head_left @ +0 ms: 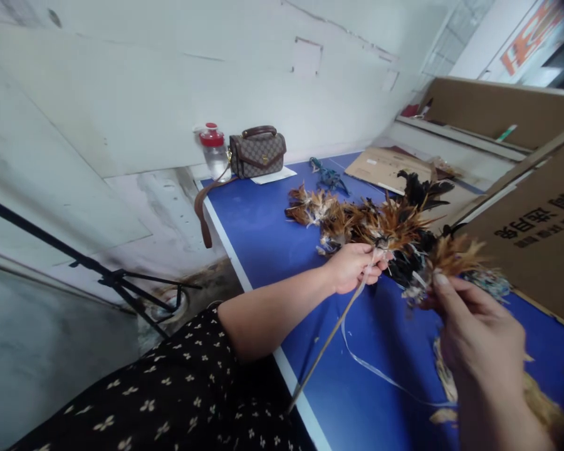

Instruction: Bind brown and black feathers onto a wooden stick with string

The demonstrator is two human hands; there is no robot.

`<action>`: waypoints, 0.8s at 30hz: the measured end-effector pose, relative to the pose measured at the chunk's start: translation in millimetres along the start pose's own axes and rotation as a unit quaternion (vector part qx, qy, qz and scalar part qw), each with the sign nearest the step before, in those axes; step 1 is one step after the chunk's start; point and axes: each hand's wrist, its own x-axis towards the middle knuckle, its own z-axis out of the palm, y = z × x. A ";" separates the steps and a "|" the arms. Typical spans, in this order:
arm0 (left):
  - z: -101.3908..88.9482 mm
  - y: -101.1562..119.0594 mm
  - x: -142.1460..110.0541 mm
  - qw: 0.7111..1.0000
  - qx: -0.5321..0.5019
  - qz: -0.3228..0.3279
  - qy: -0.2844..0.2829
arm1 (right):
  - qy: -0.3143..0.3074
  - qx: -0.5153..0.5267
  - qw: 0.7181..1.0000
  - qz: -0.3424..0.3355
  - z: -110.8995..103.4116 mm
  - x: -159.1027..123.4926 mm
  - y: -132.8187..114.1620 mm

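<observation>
My left hand (pixel 357 268) is closed around a thin stick (pixel 326 344) with brown and black feathers bunched at its upper end (pixel 392 228). A pale ribbon (pixel 380 373) runs from that grip down across the table. My right hand (pixel 474 332), nearer the camera, pinches a small tuft of brown feathers (pixel 455 255) with whitish fluff at its base. Beyond my left hand, loose brown feathers (pixel 314 207) lie in heaps. The stick's lower end reaches the table's near edge.
The blue table (pixel 249 219) has a white edge. A checked handbag (pixel 258 153) and a red-capped bottle (pixel 214 150) stand at its far left corner. Dark teal feathers (pixel 329 175) lie behind. Cardboard (pixel 536 232) borders the right side. A black tripod (pixel 117 279) stands on the left.
</observation>
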 end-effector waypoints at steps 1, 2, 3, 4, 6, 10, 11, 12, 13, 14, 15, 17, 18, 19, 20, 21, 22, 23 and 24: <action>-0.3 -1.6 0.3 1.000 0.002 0.003 -0.004 | -0.013 0.054 0.998 0.008 17.1 5.0 -4.1; -0.5 -3.4 0.6 1.000 0.003 0.006 -0.007 | -0.022 0.086 0.996 0.008 31.7 9.4 -6.5; -0.6 -5.3 0.9 1.000 0.005 0.008 -0.011 | -0.029 0.102 0.994 0.008 43.4 13.1 -7.5; -0.6 -7.0 1.1 1.000 0.009 0.010 -0.013 | -0.032 0.112 0.993 0.006 52.2 15.9 -7.3; -0.1 -9.5 1.2 1.000 0.020 0.011 -0.013 | -0.031 0.119 0.992 0.005 62.3 18.9 -4.7; 2.2 -8.2 -0.7 0.999 0.030 0.009 -0.019 | -0.021 0.129 0.991 0.014 65.0 18.8 1.0; 2.9 -7.0 -1.4 0.999 0.031 0.008 -0.021 | -0.021 0.122 0.992 0.013 64.0 18.2 2.0; 3.4 -5.6 -2.0 0.999 0.032 0.006 -0.022 | -0.023 0.108 0.994 0.011 62.8 17.7 3.0; 3.7 -4.5 -2.5 0.999 0.034 0.004 -0.022 | -0.025 0.092 0.995 0.008 61.5 17.2 3.8; 3.9 -3.6 -2.9 0.999 0.034 0.002 -0.020 | -0.027 0.074 0.997 0.007 60.1 16.7 4.7; 3.8 -3.2 -3.1 0.999 0.034 0.001 -0.017 | -0.029 0.058 0.998 0.007 58.7 16.3 5.7; 3.2 -3.6 -3.1 0.999 0.035 -0.003 -0.012 | -0.029 0.032 0.999 0.006 56.4 15.8 8.1; 2.7 -4.2 -3.0 0.999 0.035 -0.004 -0.008 | -0.028 0.019 0.999 0.002 55.6 15.8 9.5; 2.2 -5.0 -3.0 0.999 0.035 -0.002 -0.005 | -0.026 0.005 1.000 -0.005 55.0 15.9 11.3; 1.7 -5.8 -3.0 0.999 0.035 0.000 -0.003 | -0.024 -0.011 1.000 -0.015 54.7 16.3 13.3; 1.3 -6.5 -3.1 0.999 0.036 0.002 -0.003 | -0.023 -0.025 0.999 -0.027 54.7 16.9 15.6; 1.1 -7.1 -3.2 0.999 0.036 0.004 -0.004 | -0.022 -0.035 0.998 -0.037 54.7 17.7 18.1; 0.9 -7.5 -3.5 0.999 0.038 0.005 -0.007 | -0.022 -0.042 0.998 -0.045 54.9 18.8 20.8; 0.9 -7.7 -3.7 0.999 0.039 0.004 -0.010 | -0.021 -0.047 0.997 -0.051 55.1 19.8 23.5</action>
